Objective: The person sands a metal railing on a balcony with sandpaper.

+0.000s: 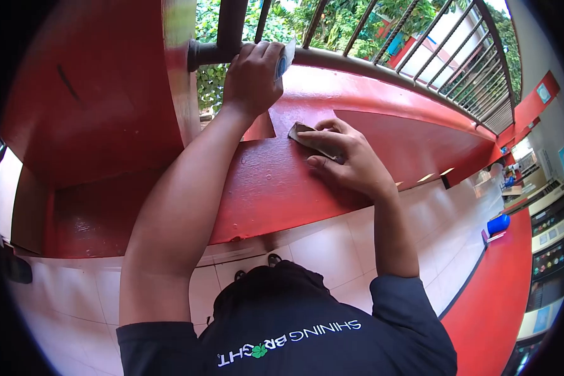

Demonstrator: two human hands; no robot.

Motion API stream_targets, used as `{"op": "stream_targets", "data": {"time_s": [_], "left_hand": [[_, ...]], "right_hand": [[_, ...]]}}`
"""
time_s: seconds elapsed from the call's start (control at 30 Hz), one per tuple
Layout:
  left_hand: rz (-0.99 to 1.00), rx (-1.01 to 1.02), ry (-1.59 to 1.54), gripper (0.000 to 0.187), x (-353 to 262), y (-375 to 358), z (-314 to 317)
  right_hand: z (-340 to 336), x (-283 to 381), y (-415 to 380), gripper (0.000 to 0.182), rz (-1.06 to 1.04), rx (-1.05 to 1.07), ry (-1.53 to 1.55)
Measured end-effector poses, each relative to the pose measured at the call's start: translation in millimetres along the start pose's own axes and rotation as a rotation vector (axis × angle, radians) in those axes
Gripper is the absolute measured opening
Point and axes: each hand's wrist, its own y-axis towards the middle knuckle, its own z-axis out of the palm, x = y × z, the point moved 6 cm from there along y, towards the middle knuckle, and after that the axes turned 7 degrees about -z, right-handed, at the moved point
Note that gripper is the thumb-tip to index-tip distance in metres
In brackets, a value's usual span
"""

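Note:
My left hand (255, 78) is closed at the dark metal railing (332, 61), holding a bluish-white packet (284, 61) that sticks out on its right side. Lower and to the right, my right hand (348, 153) has its fingers wrapped round a flat greyish-brown piece (319, 148). One end of this piece touches the glossy red ledge (263, 182), and my thumb lies along its lower side. What the piece is made of cannot be told.
A red wall (100, 69) rises on the left. Beyond the railing bars are green plants (344, 25). Pale floor tiles (332, 250) lie below the ledge. A blue object (498, 224) is on a red surface (495, 282) at the right.

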Motion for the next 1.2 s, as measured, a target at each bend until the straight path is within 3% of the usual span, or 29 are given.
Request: {"op": "stream_targets", "data": {"time_s": [0.13, 0.23, 0.4, 0.43, 0.5, 0.7, 0.77, 0.8, 0.83, 0.87, 0.93, 1.0, 1.03, 1.07, 1.13, 1.17, 1.2], "left_hand": [[0.017, 0.014, -0.179, 0.031, -24.6, -0.7, -5.2], [-0.015, 0.251, -0.311, 0.024, -58.0, -1.4, -5.9], [0.075, 0.381, -0.353, 0.035, -106.9, -23.8, 9.2], [-0.013, 0.538, -0.407, 0.027, -115.1, -26.8, 2.5], [-0.009, 0.505, -0.437, 0.029, -115.1, -29.0, 15.4], [0.032, 0.431, -0.473, 0.040, -111.4, -37.0, 19.0], [0.151, 0.446, -0.483, 0.062, -119.4, -38.3, 18.4], [0.151, 0.448, -0.480, 0.062, -120.8, -41.4, 17.8], [0.027, 0.491, -0.504, 0.073, -116.7, -47.0, 18.9], [-0.099, 0.533, -0.526, 0.084, -111.5, -52.1, 20.2], [-0.082, 0.525, -0.463, 0.093, -103.7, -56.3, 23.5], [0.059, 0.944, -0.333, 0.088, -109.5, -61.3, 33.8], [0.143, 0.885, -0.333, 0.070, -114.6, -58.8, 32.7], [0.144, 0.893, -0.321, 0.070, -115.2, -58.6, 35.5], [0.159, 0.908, -0.241, 0.046, -116.4, -62.5, 39.3], [0.295, 0.736, -0.179, 0.030, -118.6, -60.5, 31.7], [0.294, 0.742, -0.172, 0.030, -114.6, -61.7, 31.2]], "right_hand": [[-11.1, -7.3, -3.7, 0.032, -0.033, -0.140, 0.063], [-32.5, -42.4, -5.7, 0.033, 0.210, -0.542, 0.289], [-38.3, -46.6, 3.5, 0.047, 0.290, -0.517, 0.505], [-33.9, -43.8, 7.6, 0.051, 0.250, -0.504, 0.651], [-23.7, -37.1, 11.9, 0.060, 0.178, -0.471, 0.941], [-22.8, -43.2, 4.6, 0.054, 0.127, -0.585, 0.885], [-25.3, -56.6, -2.2, 0.047, 0.143, -0.645, 0.871], [-29.1, -62.9, -6.5, 0.041, 0.160, -0.716, 0.856], [-33.3, -66.0, -10.5, 0.024, 0.241, -0.773, 0.780], [-36.9, -65.8, -12.5, 0.024, 0.242, -0.776, 0.784], [-49.5, -75.8, -27.7, 0.020, 0.337, -1.021, 0.725], [-63.1, -93.9, -37.2, 0.021, 0.367, -1.101, 0.732], [-70.0, -101.2, -40.0, 0.021, 0.348, -1.155, 0.758], [-74.6, -108.2, -42.1, 0.021, 0.330, -1.215, 0.785], [-75.4, -124.9, -42.0, 0.020, 0.366, -1.227, 0.812], [-71.9, -136.4, -38.7, 0.019, 0.360, -1.160, 0.850], [-68.3, -145.6, -34.0, 0.018, 0.350, -1.091, 0.886]]}}
